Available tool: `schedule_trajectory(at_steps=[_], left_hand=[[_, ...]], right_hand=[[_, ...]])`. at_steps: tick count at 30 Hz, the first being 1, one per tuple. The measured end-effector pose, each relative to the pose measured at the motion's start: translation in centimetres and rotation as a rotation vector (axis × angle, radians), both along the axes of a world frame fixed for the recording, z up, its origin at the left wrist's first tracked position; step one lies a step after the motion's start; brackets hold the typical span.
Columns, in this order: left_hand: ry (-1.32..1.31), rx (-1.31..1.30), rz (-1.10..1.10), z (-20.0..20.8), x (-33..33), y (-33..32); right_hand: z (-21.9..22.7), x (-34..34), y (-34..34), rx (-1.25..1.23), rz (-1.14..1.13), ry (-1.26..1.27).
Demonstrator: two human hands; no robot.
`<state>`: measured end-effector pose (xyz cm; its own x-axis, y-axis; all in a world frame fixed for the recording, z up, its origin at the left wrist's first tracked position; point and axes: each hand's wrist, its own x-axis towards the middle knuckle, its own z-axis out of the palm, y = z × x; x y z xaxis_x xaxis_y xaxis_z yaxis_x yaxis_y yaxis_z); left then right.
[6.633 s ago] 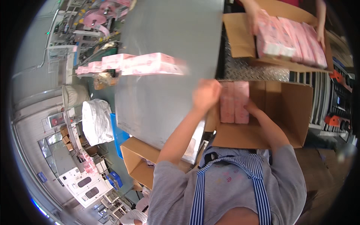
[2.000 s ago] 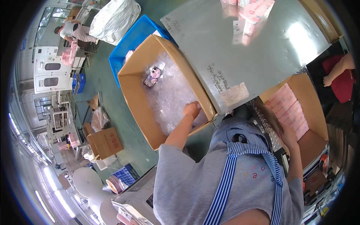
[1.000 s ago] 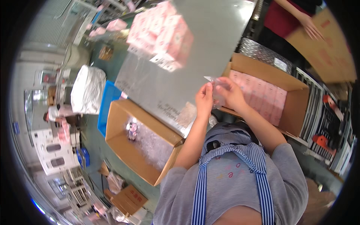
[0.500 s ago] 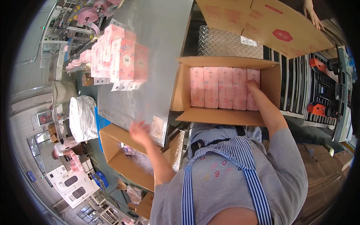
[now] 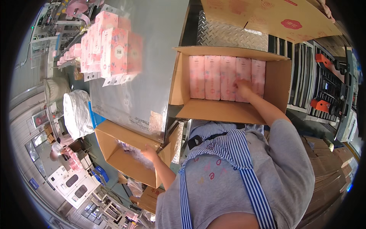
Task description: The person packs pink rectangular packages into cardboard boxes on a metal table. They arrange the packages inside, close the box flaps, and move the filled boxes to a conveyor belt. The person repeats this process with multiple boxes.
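Five-sided views aside, a row of several pink tissue packs (image 5: 197, 78) stands side by side in an open cardboard carton (image 5: 221, 111) in front of me. My right hand (image 5: 243, 89) rests on the packs right of the row's middle, fingers stretched out and gripping nothing. At lower left, my left hand (image 5: 149, 153) hangs over a second open carton (image 5: 114, 131), its fingers apart and holding nothing I can see. That carton holds crumpled clear film with purplish print (image 5: 131, 152).
More pink packs (image 5: 114, 53) are stacked on the metal table (image 5: 152, 76) at left. Beyond the carton lie a diamond-plate surface (image 5: 228, 36) and a large cardboard sheet (image 5: 267, 17), with another person's hand (image 5: 326, 9) at its edge. A roller conveyor (image 5: 301, 76) runs at right.
My right hand has shifted left across the packs. My left hand has moved from the table's corner down over the lower carton. The other person's hand has slid along the cardboard sheet.
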<state>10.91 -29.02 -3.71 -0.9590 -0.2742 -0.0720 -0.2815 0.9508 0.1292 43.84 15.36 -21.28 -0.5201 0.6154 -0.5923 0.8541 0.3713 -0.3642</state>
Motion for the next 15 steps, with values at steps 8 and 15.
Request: schedule_trajectory(at_steps=[8, 15], left_hand=[[0.374, -0.219, -0.496, 0.8, -2.2, 1.2], [0.385, 0.269, -0.855, 5.3, -22.8, 18.7]], right_hand=[[1.8, -3.7, -4.6, -0.442, 0.582, 0.027], [8.2, -7.5, -2.1, 0.020, 0.270, 0.252]])
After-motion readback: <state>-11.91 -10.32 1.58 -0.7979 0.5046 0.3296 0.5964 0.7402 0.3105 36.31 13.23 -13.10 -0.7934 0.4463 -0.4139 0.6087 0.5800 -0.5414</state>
